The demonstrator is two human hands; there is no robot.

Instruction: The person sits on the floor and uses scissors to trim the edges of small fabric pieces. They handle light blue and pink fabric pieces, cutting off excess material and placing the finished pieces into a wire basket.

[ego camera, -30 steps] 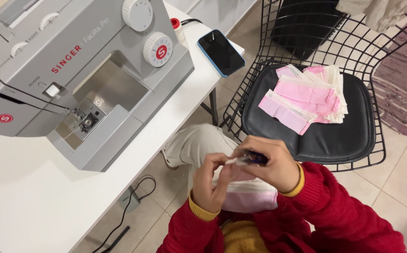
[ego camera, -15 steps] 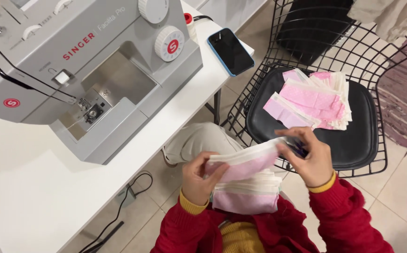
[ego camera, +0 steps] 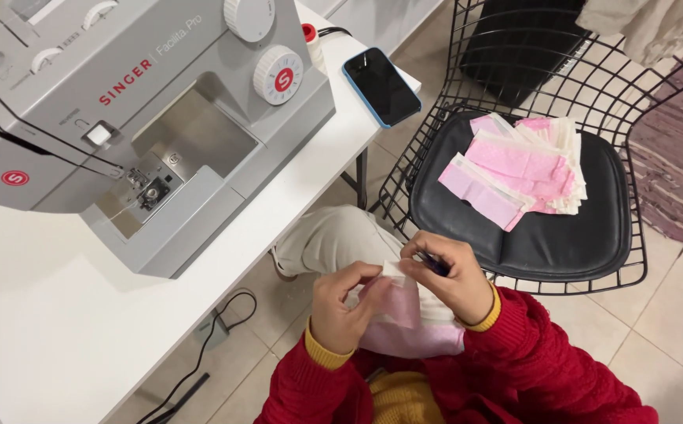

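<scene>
Pink fabric piece (ego camera: 408, 330) sits in the person's lap, just below the edge of the white table (ego camera: 35, 330) and right in front of the sewing machine (ego camera: 133, 118), with both hands on it. Left hand (ego camera: 343, 308) is pinched shut on the upper edge of the fabric, thumb and fingertips pressed together on a small white corner, wrist bent so the back of the hand faces up toward the camera. Right hand (ego camera: 451, 276) is curled closed too, clamped on the same white edge just beside the left one's fingertips, and it's got a small dark tool (ego camera: 434, 265) tucked between its fingers; can't tell what kind, it's mostly hidden. Both hands meet over the top of the fabric, knuckles nearly touching, red sleeves (ego camera: 538, 361) with yellow cuffs coming in from the bottom.

Relative to the sewing machine: a phone (ego camera: 382, 86) with a blue case lies on the table just to its right, near the table's corner. Further right is a black wire chair (ego camera: 530, 212) with a dark cushion, and a stack of pink and white fabric pieces (ego camera: 518, 169) on that seat. A cable (ego camera: 200, 357) runs over the tiled floor below the table.
</scene>
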